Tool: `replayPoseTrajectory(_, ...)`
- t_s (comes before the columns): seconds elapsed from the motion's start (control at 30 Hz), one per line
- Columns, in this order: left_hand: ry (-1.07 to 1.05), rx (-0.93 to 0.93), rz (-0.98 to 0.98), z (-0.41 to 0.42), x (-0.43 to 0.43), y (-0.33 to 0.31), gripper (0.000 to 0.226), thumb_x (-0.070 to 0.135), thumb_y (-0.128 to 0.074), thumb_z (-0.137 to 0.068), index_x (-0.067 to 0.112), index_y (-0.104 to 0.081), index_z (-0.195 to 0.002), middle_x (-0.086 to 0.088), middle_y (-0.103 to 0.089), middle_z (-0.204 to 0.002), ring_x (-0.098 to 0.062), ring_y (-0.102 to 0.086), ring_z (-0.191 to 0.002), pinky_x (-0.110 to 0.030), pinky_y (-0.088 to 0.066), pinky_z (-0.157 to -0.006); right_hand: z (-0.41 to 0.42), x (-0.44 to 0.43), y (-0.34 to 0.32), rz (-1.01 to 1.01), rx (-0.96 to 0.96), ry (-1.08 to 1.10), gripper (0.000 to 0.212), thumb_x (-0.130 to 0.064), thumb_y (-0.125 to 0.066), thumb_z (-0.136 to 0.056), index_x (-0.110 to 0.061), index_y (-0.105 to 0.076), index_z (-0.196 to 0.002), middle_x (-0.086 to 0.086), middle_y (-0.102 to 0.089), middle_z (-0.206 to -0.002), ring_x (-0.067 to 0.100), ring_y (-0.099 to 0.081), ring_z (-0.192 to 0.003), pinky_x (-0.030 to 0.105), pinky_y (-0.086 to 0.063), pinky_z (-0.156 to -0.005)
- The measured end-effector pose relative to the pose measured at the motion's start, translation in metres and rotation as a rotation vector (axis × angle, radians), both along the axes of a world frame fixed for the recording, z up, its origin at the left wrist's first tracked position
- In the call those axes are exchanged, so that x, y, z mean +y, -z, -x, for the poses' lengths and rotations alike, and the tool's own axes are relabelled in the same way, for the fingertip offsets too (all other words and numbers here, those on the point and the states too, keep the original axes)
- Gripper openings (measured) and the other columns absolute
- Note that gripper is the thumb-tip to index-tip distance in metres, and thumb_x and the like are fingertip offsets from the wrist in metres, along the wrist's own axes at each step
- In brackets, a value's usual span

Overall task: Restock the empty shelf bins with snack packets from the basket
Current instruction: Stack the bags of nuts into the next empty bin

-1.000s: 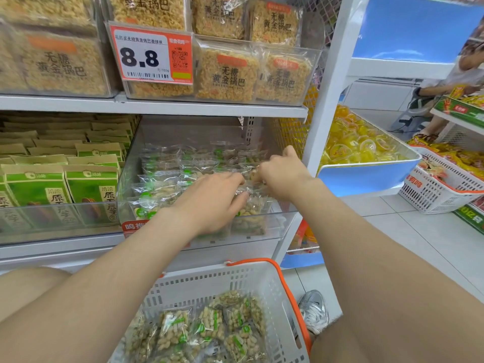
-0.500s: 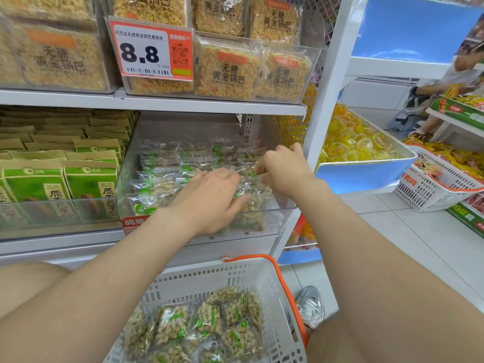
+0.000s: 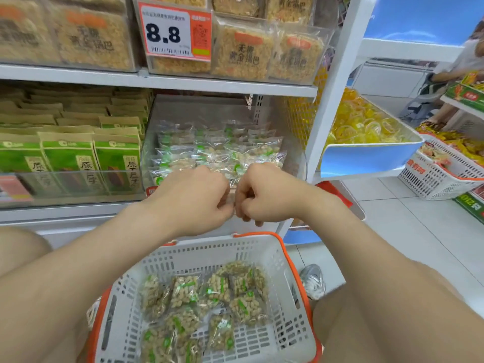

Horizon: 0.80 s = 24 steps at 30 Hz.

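Packets [image 3: 184, 290] in basket [image 3: 209, 254] lie flat, long axes mixed.

The white slotted plastic basket [image 3: 204, 254] has an orange rim. The clear snack packets [image 3: 183, 289] in it show beige nuts and small green marks. The tall paper bags [image 3: 68, 163] are green and tan. The rectangular price tag [image 3: 167, 32] is white and orange-red, with black digits.

Clear rectangular plastic shelf bin [image 3: 199, 111] — glossy, smooth; see-through film snack packets [image 3: 184, 290] crinkled, shiny; white slotted plastic basket with orange rim [image 3: 199, 258] — matt.
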State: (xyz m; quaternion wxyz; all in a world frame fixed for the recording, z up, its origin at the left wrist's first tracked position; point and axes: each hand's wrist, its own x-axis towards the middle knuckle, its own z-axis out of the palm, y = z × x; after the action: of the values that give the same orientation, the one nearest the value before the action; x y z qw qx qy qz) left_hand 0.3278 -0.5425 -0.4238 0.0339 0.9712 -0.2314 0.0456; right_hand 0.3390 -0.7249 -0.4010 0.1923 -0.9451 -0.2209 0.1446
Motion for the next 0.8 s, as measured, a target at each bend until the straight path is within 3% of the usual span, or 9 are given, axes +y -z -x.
replayPoseTrajectory(0.07,0.05,0.119,-0.122,0.008,0.007,0.009,0.033,0.05,-0.052,-0.093,0.023,-0.067,-0.081,0.002,-0.064,-0.075,-0.025,-0.065,-0.075,-0.034,-0.053,-0.059,0.005,0.007,0.022,0.147,0.153,-0.043,0.026,-0.001,-0.053,-0.08,-0.005,-0.078,-0.086,0.008,-0.075,-0.068,0.014,-0.073,-0.056,0.029,-0.061,-0.056)
replayPoseTrajectory(0.17,0.121,0.253,-0.299,0.01,0.015,0.032,0.034,0.051,-0.05,-0.1,0.023,-0.069,-0.103,-0.003,-0.067,-0.095,-0.029,-0.067,-0.088,-0.038,-0.056,-0.07,-0.001,0.019,0.079,0.382,0.285,-0.104,0.032,-0.014,-0.052,-0.089,-0.011,-0.077,-0.109,0.009,-0.079,-0.097,0.025,-0.076,-0.089,0.043,-0.065,-0.079)
replayPoseTrajectory(0.27,0.162,0.341,-0.382,0.005,0.014,0.053,0.038,0.049,-0.048,-0.104,0.019,-0.069,-0.115,-0.007,-0.067,-0.106,-0.03,-0.067,-0.094,-0.036,-0.051,-0.065,-0.009,0.021,0.135,0.54,0.306,-0.124,0.037,-0.021,-0.053,-0.089,-0.016,-0.073,-0.119,0.009,-0.068,-0.128,0.032,-0.067,-0.113,0.053,-0.059,-0.094)
replayPoseTrajectory(0.4,0.181,0.479,-0.438,-0.003,0.008,0.077,0.034,0.04,-0.049,-0.105,0.016,-0.068,-0.12,-0.008,-0.067,-0.104,-0.027,-0.064,-0.081,-0.033,-0.041,-0.055,-0.019,0.013,0.19,0.704,0.296,-0.155,0.037,-0.027,-0.05,-0.105,-0.014,-0.063,-0.138,0.008,-0.056,-0.149,0.026,-0.048,-0.141,0.047,-0.047,-0.109)
replayPoseTrajectory(0.47,0.188,0.53,-0.455,-0.007,0.004,0.089,0.032,0.037,-0.048,-0.107,0.016,-0.065,-0.122,-0.009,-0.067,-0.106,-0.027,-0.06,-0.079,-0.034,-0.042,-0.058,-0.023,0.011,0.213,0.73,0.322,-0.111,0.044,-0.032,-0.042,-0.109,-0.014,-0.052,-0.148,0.006,-0.053,-0.153,0.027,-0.048,-0.139,0.045,-0.042,-0.116)
replayPoseTrajectory(0.53,0.194,0.559,-0.455,-0.012,0.001,0.103,0.026,0.032,-0.047,-0.107,0.014,-0.065,-0.115,-0.008,-0.064,-0.102,-0.027,-0.057,-0.075,-0.036,-0.045,-0.061,-0.024,0.012,0.239,0.721,0.316,-0.072,0.042,-0.024,-0.044,-0.108,-0.013,-0.05,-0.147,0.009,-0.053,-0.149,0.031,-0.054,-0.132,0.046,-0.046,-0.112)
replayPoseTrajectory(0.63,0.163,0.58,-0.473,-0.016,0.001,0.119,0.018,0.022,-0.047,-0.107,0.014,-0.062,-0.108,-0.006,-0.061,-0.097,-0.024,-0.053,-0.068,-0.034,-0.037,-0.053,-0.018,0.016,0.27,0.685,0.327,-0.024,0.039,-0.013,-0.05,-0.102,-0.012,-0.052,-0.141,0.013,-0.054,-0.143,0.033,-0.058,-0.122,0.047,-0.051,-0.104)
replayPoseTrajectory(0.8,0.142,0.617,-0.54,-0.017,0.009,0.14,0.017,0.015,-0.046,-0.106,0.014,-0.062,-0.101,-0.004,-0.06,-0.094,-0.02,-0.053,-0.067,-0.032,-0.036,-0.051,-0.02,0.019,0.312,0.673,0.326,-0.008,0.065,-0.013,-0.06,-0.097,-0.015,-0.038,-0.158,0.005,-0.023,-0.168,0.038,-0.04,-0.145,0.055,-0.04,-0.115)
